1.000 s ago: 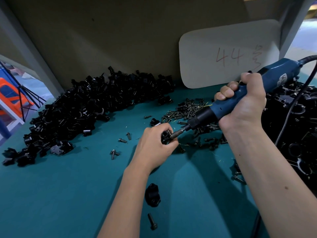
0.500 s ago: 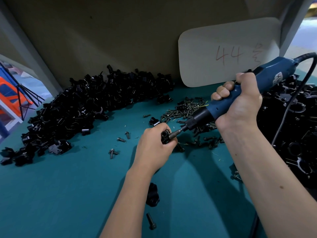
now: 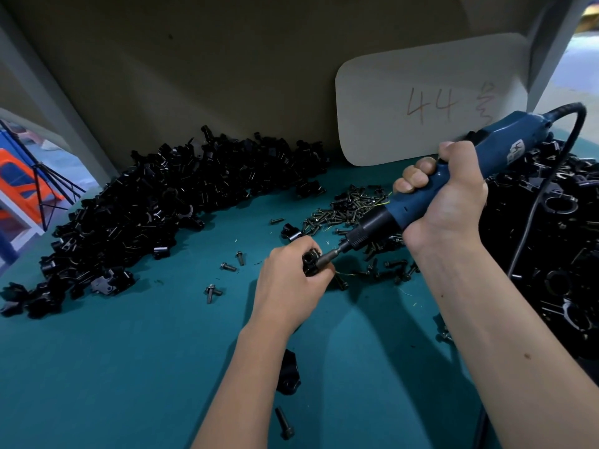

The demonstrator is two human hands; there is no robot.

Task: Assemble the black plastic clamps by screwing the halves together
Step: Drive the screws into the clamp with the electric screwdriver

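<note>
Left hand (image 3: 288,283) grips clamp (image 3: 311,261); right hand (image 3: 449,202) grips screwdriver (image 3: 431,192), bit slanting down-left into clamp (screw hidden)

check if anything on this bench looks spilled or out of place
Nothing damaged. A few loose screws lie scattered on the teal mat, away from the screw pile, and one screw and a lone clamp sit near the front edge under the left forearm. Otherwise it looks like ordinary working clutter.
</note>
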